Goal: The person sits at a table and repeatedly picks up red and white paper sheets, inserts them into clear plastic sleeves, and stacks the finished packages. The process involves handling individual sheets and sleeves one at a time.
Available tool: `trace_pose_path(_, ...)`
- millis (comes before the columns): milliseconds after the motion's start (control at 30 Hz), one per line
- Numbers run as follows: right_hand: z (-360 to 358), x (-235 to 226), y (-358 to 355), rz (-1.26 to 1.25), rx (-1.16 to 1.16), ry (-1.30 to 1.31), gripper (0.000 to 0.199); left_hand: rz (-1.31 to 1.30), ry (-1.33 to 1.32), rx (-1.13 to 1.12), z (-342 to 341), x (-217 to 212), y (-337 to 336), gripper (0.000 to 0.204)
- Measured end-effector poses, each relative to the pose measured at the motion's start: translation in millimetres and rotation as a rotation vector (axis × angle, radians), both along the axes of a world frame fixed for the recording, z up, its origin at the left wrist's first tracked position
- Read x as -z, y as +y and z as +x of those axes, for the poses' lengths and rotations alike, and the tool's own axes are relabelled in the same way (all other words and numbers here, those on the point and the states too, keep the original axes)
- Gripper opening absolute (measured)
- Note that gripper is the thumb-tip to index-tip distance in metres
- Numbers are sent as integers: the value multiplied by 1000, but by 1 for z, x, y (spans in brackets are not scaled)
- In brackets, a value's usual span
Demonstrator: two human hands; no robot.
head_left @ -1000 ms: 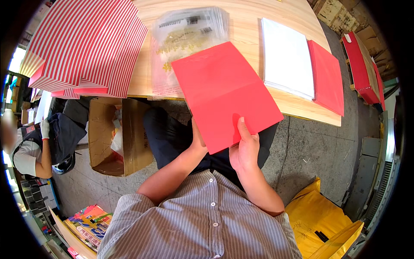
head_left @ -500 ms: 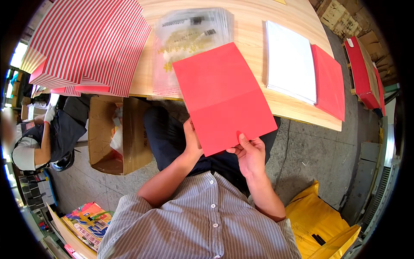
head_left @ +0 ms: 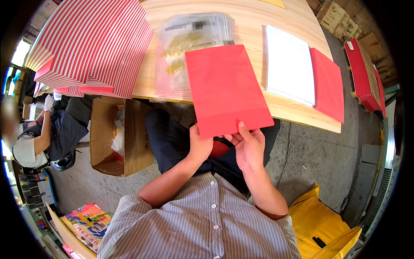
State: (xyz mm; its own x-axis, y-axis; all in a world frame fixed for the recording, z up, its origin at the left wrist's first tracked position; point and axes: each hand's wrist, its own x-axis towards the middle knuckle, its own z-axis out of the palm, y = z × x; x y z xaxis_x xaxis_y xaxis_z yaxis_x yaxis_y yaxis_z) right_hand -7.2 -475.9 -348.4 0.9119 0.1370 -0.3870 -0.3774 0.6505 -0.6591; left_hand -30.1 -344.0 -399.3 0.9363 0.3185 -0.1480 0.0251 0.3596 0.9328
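Hands low at centre, both closed on red sheet [head_left: 226, 88]. Left hand [head_left: 200, 146] gripping bottom edge from beneath, thumb on top, fingers hidden behind. Right hand [head_left: 249, 146] pinching lower right edge, thumb pressed on front face, fingers curled under. Sheet held flat and slightly tilted over table [head_left: 254, 17] front edge, covering part of clear bags [head_left: 189, 41]. Striped stack [head_left: 95, 47] fanned out far left on table. White stack [head_left: 290, 64] just right of sheet, red stack [head_left: 330, 84] overlapped beneath its right side. Cardboard box [head_left: 116, 138] on floor below table, left. Yellow bag [head_left: 319, 224] at lower right.
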Motion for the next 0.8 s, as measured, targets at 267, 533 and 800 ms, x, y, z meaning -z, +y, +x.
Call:
trace_pose_path(267, 4, -15, 3, 106, -20, 83, 19, -96, 79, 48, 2, -7, 7, 16)
trace_pose_path(533, 16, -14, 3, 42, -67, 180, 19, -63, 115, 42, 5, -3, 12, 17)
trace_pose_path(800, 21, -10, 2, -8, -67, 166, 15, -34, 90, 60, 6, 3, 11, 16)
